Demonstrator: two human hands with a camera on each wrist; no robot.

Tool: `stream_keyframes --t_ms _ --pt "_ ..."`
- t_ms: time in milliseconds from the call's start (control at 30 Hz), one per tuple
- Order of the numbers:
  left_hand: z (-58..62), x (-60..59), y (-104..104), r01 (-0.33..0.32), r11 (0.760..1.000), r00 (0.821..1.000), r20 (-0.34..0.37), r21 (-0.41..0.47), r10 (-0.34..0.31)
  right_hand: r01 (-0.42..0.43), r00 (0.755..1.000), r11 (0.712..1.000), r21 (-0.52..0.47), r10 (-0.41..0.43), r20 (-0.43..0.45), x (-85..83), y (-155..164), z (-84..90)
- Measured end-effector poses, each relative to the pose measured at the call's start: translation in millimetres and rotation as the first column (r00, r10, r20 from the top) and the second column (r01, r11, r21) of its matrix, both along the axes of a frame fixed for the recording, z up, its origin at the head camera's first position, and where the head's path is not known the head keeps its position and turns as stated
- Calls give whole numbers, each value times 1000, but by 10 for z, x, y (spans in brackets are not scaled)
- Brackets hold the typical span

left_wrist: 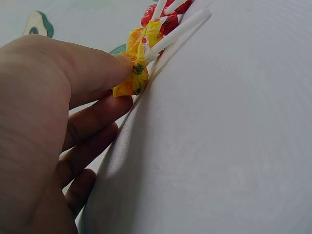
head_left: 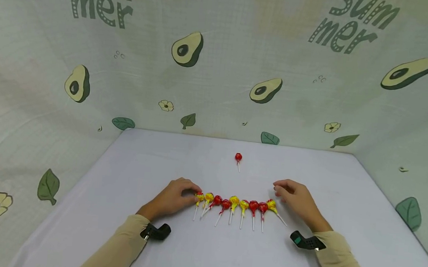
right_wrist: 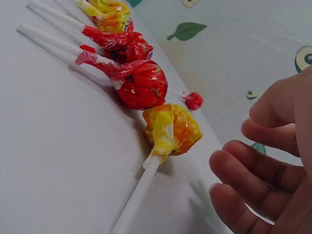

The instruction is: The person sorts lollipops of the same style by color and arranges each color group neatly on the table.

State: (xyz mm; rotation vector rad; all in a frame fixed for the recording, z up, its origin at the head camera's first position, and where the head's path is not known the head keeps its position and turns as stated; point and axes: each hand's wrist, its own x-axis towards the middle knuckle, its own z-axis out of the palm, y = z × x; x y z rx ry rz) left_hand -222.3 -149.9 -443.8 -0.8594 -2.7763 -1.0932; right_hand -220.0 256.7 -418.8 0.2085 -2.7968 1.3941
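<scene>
A row of red and yellow wrapped lollipops lies on the white table, sticks towards me. At the row's left end, my left hand [head_left: 174, 195] pinches the head of a yellow lollipop [left_wrist: 138, 66] between thumb and index finger; its other fingers curl loosely below. My right hand [head_left: 299, 199] is beside the right-end yellow lollipop [right_wrist: 173, 129], apart from it, fingers loosely bent with nothing between them. Next to that one sits a red lollipop [right_wrist: 141, 85]. Farther back, a single red lollipop [head_left: 238, 157] lies alone.
The white table [head_left: 159, 154] meets a pale cloth backdrop [head_left: 220, 58] printed with avocados and leaves at its back and sides. A dark wrist device [head_left: 156, 231] sits on the left wrist and another device [head_left: 307, 241] on the right.
</scene>
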Motion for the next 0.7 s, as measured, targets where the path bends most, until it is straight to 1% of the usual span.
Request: stream_keyframes --t_ms 133,300,433,600,700 --pt "-3 0 4 -25 1000 999 25 -8 25 -8 1000 1000 12 8 8 44 13 -43" --pt "-10 3 7 -39 999 997 60 -7 39 -23 1000 998 59 23 -13 82 17 -85" --pt "-15 8 7 -39 999 997 65 3 39 -22 999 996 88 25 -26 87 9 -116" --pt "-12 8 8 -40 999 997 70 35 37 -12 999 989 144 19 -51 85 9 -153" --pt "2 6 6 -45 998 996 79 48 42 -10 999 988 157 19 -51 84 11 -158"
